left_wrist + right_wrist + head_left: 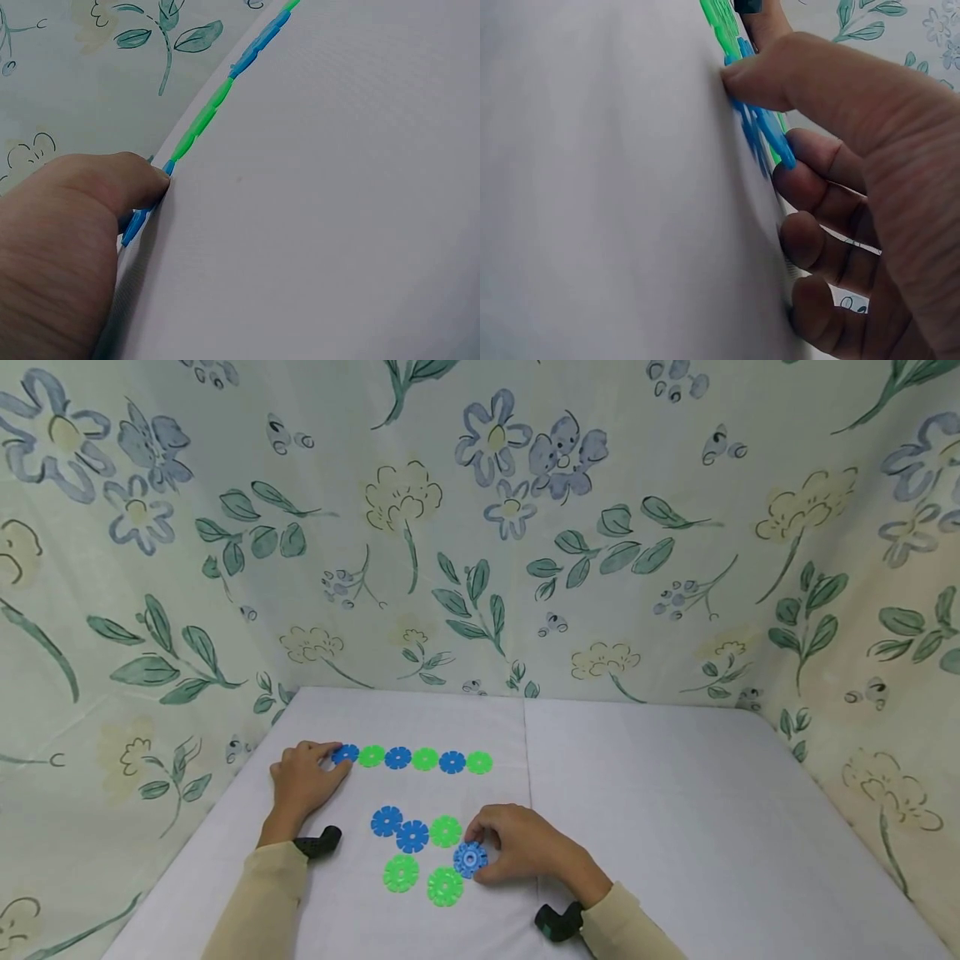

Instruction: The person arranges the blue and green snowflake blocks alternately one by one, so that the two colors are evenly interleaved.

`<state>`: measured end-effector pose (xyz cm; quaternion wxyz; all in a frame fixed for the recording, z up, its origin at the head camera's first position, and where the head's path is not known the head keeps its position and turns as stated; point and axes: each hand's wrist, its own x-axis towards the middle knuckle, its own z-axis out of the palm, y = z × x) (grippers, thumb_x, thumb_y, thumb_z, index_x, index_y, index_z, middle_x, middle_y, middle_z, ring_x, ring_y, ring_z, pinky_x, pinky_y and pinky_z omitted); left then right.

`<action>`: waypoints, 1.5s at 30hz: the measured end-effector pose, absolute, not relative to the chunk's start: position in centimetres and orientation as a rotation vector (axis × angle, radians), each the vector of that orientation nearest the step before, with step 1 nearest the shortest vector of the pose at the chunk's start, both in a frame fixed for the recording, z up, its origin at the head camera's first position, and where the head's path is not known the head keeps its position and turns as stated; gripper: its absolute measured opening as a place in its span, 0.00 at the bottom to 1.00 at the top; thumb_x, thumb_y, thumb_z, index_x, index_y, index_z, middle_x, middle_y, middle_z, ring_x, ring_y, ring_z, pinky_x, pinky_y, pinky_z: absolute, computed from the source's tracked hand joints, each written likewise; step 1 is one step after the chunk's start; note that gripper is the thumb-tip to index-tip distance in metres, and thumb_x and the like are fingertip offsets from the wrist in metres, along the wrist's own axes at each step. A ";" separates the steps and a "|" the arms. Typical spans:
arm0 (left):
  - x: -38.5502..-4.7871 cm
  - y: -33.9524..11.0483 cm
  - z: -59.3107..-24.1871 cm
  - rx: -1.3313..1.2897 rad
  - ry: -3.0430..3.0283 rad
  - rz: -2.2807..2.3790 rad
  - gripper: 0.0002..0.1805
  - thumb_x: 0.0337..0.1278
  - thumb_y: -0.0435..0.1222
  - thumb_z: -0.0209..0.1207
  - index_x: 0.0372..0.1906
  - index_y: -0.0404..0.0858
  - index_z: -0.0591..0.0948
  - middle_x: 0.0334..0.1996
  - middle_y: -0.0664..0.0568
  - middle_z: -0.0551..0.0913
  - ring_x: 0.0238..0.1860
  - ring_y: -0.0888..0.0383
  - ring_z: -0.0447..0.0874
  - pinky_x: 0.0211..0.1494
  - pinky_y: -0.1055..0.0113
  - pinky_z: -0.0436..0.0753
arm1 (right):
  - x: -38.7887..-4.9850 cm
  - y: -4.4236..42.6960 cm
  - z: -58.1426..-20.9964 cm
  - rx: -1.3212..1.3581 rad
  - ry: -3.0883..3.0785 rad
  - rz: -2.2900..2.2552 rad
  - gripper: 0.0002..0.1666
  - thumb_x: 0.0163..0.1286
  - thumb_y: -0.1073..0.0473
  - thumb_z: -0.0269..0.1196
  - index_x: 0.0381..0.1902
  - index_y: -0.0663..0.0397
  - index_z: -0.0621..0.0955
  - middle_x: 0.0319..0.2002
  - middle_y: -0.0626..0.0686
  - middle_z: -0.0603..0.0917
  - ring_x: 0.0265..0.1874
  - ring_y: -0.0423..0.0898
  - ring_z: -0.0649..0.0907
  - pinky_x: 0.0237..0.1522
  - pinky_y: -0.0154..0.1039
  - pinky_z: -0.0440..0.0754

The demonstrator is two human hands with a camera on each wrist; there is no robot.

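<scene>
A row of alternating blue and green notched discs lies across the table; my left hand pinches the blue disc at its left end between thumb and fingers. In the left wrist view, the left hand has its thumb against that disc's edge. Nearer the front, my right hand grips a blue disc at the right of a loose group. The right wrist view shows the right hand with thumb and fingertips around blue discs, apparently one over another; the other fingers are bent.
Loose green discs and blue discs lie between the hands, below the row. The white-covered table extends right, with a seam running front to back. Floral cloth hangs behind and at both sides.
</scene>
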<state>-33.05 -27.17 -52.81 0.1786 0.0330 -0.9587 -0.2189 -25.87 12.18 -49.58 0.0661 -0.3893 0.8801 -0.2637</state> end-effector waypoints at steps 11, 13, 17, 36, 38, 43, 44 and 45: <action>-33.2 -27.1 -52.9 0.106 -2.718 -0.621 0.26 0.61 0.52 0.63 0.61 0.45 0.82 0.57 0.37 0.79 0.56 0.38 0.72 0.51 0.42 0.64 | -25.9 12.4 -49.7 -1.194 2.661 -0.796 0.23 0.50 0.45 0.77 0.45 0.36 0.84 0.39 0.32 0.83 0.32 0.31 0.76 0.38 0.26 0.75; -33.1 -27.0 -52.9 0.110 -2.719 -0.617 0.26 0.61 0.52 0.63 0.61 0.45 0.82 0.57 0.37 0.79 0.56 0.38 0.72 0.51 0.43 0.63 | -25.9 12.4 -49.7 -1.202 2.658 -0.799 0.23 0.50 0.45 0.77 0.45 0.36 0.84 0.39 0.32 0.83 0.32 0.31 0.76 0.38 0.27 0.75; -33.0 -27.0 -52.8 0.111 -2.718 -0.610 0.26 0.61 0.52 0.63 0.61 0.45 0.82 0.57 0.36 0.78 0.56 0.37 0.72 0.50 0.42 0.63 | -25.9 12.4 -49.7 -1.214 2.643 -0.823 0.23 0.51 0.46 0.77 0.45 0.37 0.84 0.39 0.32 0.83 0.32 0.31 0.77 0.38 0.27 0.75; -33.1 -27.3 -53.4 0.120 -2.728 -0.600 0.26 0.61 0.54 0.62 0.61 0.47 0.82 0.58 0.37 0.78 0.58 0.37 0.71 0.52 0.41 0.64 | -25.9 12.5 -49.6 -1.237 2.645 -0.876 0.23 0.50 0.46 0.77 0.45 0.37 0.83 0.34 0.33 0.80 0.27 0.30 0.75 0.32 0.26 0.75; -33.1 -27.3 -53.4 0.108 -2.725 -0.606 0.26 0.61 0.54 0.61 0.61 0.46 0.82 0.58 0.37 0.78 0.58 0.36 0.71 0.52 0.41 0.64 | -25.9 12.6 -49.5 -1.220 2.663 -0.882 0.23 0.49 0.47 0.76 0.45 0.37 0.83 0.33 0.33 0.80 0.27 0.30 0.76 0.32 0.27 0.75; -33.3 -27.4 -53.4 0.090 -2.723 -0.602 0.27 0.62 0.55 0.61 0.62 0.46 0.81 0.58 0.37 0.78 0.58 0.37 0.71 0.51 0.41 0.63 | -26.0 13.0 -49.2 -1.174 2.694 -0.900 0.24 0.48 0.48 0.77 0.44 0.35 0.83 0.35 0.32 0.80 0.28 0.31 0.77 0.33 0.27 0.76; -33.4 -27.4 -53.4 0.090 -2.721 -0.601 0.27 0.62 0.55 0.61 0.62 0.46 0.81 0.58 0.37 0.78 0.58 0.37 0.71 0.51 0.41 0.63 | -26.1 13.0 -49.0 -1.176 2.700 -0.900 0.24 0.47 0.48 0.77 0.44 0.35 0.83 0.35 0.32 0.80 0.29 0.31 0.77 0.34 0.27 0.76; -33.4 -27.4 -53.3 0.091 -2.718 -0.601 0.27 0.62 0.55 0.61 0.62 0.46 0.81 0.57 0.37 0.78 0.57 0.37 0.71 0.51 0.41 0.63 | -26.1 13.1 -48.9 -1.180 2.704 -0.899 0.24 0.47 0.48 0.77 0.44 0.36 0.83 0.36 0.32 0.81 0.29 0.32 0.77 0.35 0.28 0.77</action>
